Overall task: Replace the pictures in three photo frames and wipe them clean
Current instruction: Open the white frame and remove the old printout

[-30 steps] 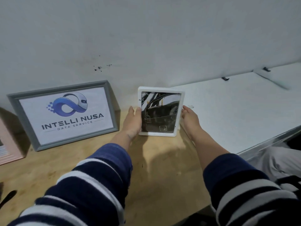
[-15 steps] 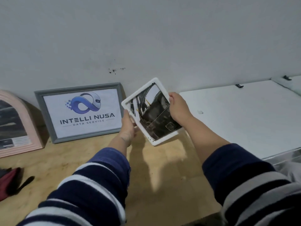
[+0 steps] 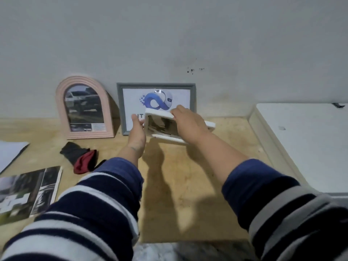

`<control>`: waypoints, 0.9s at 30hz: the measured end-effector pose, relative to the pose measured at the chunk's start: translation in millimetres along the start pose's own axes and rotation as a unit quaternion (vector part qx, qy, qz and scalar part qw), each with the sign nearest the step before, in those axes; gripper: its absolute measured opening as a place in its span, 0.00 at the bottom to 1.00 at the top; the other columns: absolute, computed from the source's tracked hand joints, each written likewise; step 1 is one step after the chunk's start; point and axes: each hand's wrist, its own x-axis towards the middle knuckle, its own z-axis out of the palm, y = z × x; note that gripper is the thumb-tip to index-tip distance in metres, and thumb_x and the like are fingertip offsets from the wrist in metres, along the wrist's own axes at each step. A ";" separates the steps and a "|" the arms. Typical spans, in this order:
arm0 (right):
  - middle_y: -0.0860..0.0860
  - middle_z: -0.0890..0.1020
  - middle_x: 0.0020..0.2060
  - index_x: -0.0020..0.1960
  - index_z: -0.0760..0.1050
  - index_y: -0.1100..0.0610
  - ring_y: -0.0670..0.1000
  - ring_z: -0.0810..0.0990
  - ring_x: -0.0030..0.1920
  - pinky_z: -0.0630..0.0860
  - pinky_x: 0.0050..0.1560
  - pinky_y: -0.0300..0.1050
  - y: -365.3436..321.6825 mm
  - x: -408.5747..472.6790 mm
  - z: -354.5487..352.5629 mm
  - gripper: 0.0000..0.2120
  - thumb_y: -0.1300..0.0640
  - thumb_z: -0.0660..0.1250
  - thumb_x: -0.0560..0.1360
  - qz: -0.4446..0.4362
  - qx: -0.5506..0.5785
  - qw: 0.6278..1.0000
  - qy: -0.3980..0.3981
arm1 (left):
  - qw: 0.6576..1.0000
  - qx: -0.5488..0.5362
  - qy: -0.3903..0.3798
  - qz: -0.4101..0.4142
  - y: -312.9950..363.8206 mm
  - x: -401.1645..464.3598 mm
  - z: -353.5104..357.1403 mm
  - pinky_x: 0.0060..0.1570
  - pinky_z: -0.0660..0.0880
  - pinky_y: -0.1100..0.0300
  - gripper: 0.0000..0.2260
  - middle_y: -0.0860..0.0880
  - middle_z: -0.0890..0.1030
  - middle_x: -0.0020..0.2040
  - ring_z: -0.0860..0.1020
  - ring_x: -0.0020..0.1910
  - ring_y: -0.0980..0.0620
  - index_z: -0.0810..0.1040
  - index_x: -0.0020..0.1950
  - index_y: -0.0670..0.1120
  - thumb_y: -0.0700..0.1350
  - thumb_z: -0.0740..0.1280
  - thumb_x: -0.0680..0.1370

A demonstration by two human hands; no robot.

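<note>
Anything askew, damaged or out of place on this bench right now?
Only the white frame is tilted, because both hands hold it in mid-air. The pink arched frame and grey frame stand upright against the wall. A crumpled black-and-red cloth lies loose on the bench. No damage visible.

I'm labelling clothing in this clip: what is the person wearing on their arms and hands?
Both arms are in long knitted sleeves with broad horizontal stripes of dark navy and white or pale grey, pushed up to mid-forearm. The left hand and right hand are bare: no gloves, rings or watch show. A small dark mark sits near the left wrist; too blurred to identify.
</note>
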 end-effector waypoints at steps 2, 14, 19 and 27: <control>0.54 0.72 0.58 0.66 0.68 0.56 0.57 0.73 0.56 0.66 0.46 0.50 -20.0 -8.3 10.0 0.22 0.69 0.56 0.74 -0.027 -0.030 0.999 -0.001 | 1.000 0.011 0.012 0.009 -8.3 -1.1 -19.7 0.62 0.59 0.56 0.30 0.48 0.75 0.60 0.70 0.61 0.51 0.72 0.68 0.48 0.62 0.39 0.82; 0.51 0.80 0.35 0.44 0.78 0.56 0.54 0.78 0.35 0.70 0.29 0.44 -65.8 -75.7 66.1 0.11 0.56 0.75 0.63 -0.149 -0.100 0.984 0.010 | 0.973 0.228 -0.015 -0.020 -57.2 -17.9 -68.0 0.64 0.69 0.57 0.17 0.45 0.75 0.66 0.73 0.63 0.44 0.74 0.68 0.45 0.40 0.60 0.79; 0.52 0.80 0.42 0.51 0.76 0.55 0.54 0.76 0.40 0.74 0.35 0.48 -73.3 -103.5 86.9 0.11 0.56 0.71 0.69 -0.163 -0.095 0.980 -0.065 | 0.964 0.264 0.008 -0.026 -81.6 -18.7 -72.3 0.67 0.69 0.54 0.20 0.48 0.75 0.66 0.73 0.64 0.47 0.74 0.68 0.48 0.36 0.64 0.77; 0.51 0.77 0.39 0.47 0.74 0.52 0.54 0.76 0.38 0.62 0.30 0.43 -81.1 -123.0 116.3 0.21 0.57 0.78 0.58 -0.151 -0.102 0.977 -0.108 | 0.961 0.277 0.012 -0.011 -110.9 -20.2 -79.2 0.67 0.67 0.55 0.22 0.50 0.77 0.64 0.73 0.64 0.49 0.74 0.67 0.47 0.32 0.66 0.74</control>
